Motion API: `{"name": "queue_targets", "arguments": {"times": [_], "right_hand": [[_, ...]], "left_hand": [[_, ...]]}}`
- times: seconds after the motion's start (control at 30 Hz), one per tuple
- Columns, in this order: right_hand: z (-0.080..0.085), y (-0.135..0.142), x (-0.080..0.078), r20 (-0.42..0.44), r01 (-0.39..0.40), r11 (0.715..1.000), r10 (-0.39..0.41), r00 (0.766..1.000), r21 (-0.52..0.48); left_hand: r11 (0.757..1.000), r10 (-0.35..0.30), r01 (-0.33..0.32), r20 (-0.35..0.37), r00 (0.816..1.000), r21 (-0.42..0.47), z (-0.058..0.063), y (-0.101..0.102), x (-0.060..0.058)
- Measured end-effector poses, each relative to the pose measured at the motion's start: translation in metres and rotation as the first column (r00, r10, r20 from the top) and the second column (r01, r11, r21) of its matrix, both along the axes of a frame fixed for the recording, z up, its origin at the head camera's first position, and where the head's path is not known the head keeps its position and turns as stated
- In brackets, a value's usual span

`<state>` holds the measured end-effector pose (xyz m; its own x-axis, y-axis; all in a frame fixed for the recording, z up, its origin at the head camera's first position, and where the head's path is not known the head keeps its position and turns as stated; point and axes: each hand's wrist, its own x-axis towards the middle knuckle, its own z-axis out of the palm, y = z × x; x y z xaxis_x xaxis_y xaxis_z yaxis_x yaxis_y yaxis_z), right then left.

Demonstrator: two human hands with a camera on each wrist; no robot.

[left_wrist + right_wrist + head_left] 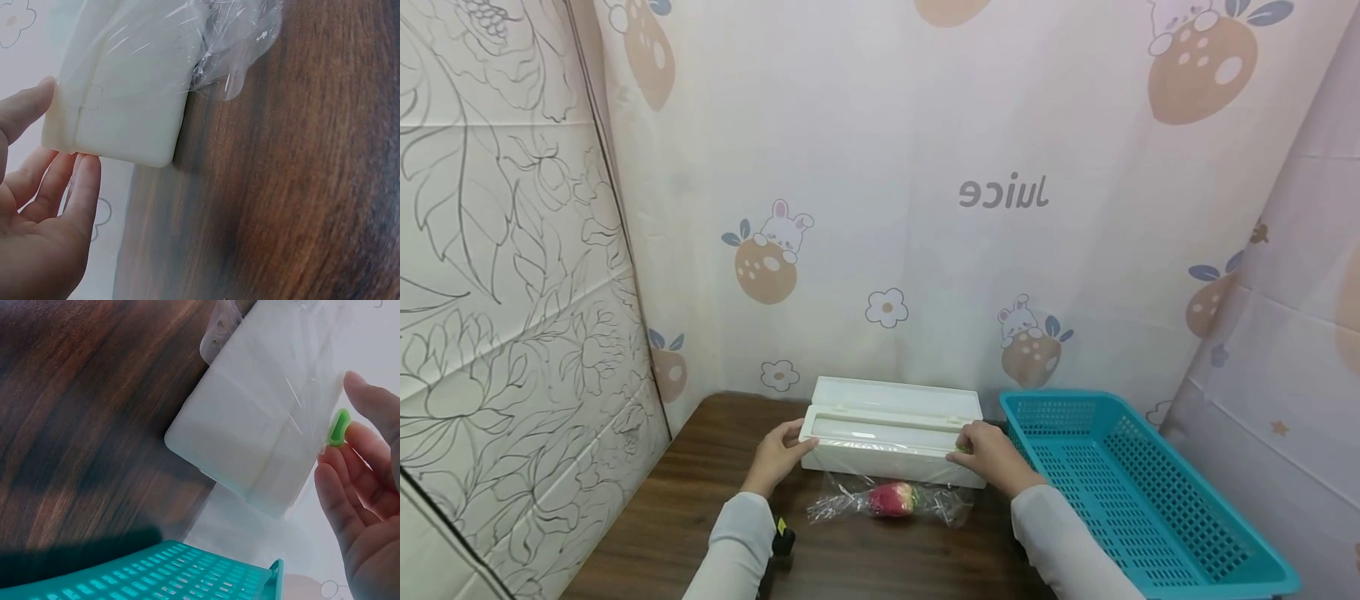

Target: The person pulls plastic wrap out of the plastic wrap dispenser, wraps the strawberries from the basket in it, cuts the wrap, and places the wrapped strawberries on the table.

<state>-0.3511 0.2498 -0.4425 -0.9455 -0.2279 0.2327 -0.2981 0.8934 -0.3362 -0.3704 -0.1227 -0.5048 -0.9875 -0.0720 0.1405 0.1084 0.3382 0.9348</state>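
A long white cling film dispenser [887, 462] sits at the back of the table, its lid [895, 396] raised. Clear film stretches over its front edge. At the left end, my left hand [50, 200] holds the box's corner between thumb and fingers. My right hand [992, 458] is at the other end, its fingers around a small green slide cutter [339, 427]; the thumb lies by the box's edge. In front of the box lies a red and pale-yellow fruit-like thing [892, 499], wrapped in clear film [842, 504] that is bunched at both sides.
A turquoise plastic basket [1150, 500] with perforated walls stands right of the dispenser, close to my right forearm. Beneath everything is a dark wood-grain table [700, 483]. Printed cloth [850, 250] hangs directly behind the table.
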Motion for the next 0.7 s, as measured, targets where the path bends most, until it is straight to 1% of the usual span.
{"name": "queue_targets", "arguments": {"times": [0.1,0.23,0.33,0.47,0.7], "right_hand": [[-0.0017,-0.0016,-0.0015,-0.007,0.011,1.0,-0.011,1.0,0.022],[-0.0018,-0.0026,-0.0015,-0.018,0.005,0.999,-0.004,1.0,0.054],[-0.0007,-0.0035,0.0,-0.014,0.001,0.998,0.0,1.0,0.058],[0.0004,-0.0048,0.0011,0.002,-0.001,0.998,0.001,1.0,0.057],[0.0002,-0.006,-0.0008,-0.027,-0.063,0.996,0.064,0.998,0.068]], "left_hand": [[1.0,0.005,-0.005,0.0,1.0,-0.001,0.0005,-0.0001,0.0004],[1.0,-0.003,0.003,0.006,1.0,0.004,0.0018,0.0004,0.001],[1.0,-0.01,0.01,0.009,1.0,0.004,0.0024,0.0005,0.0012],[1.0,-0.002,0.002,0.009,1.0,0.009,0.0018,0.0006,0.0007],[1.0,0.002,-0.003,0.017,1.0,0.016,0.0022,0.0003,0.0008]]}}
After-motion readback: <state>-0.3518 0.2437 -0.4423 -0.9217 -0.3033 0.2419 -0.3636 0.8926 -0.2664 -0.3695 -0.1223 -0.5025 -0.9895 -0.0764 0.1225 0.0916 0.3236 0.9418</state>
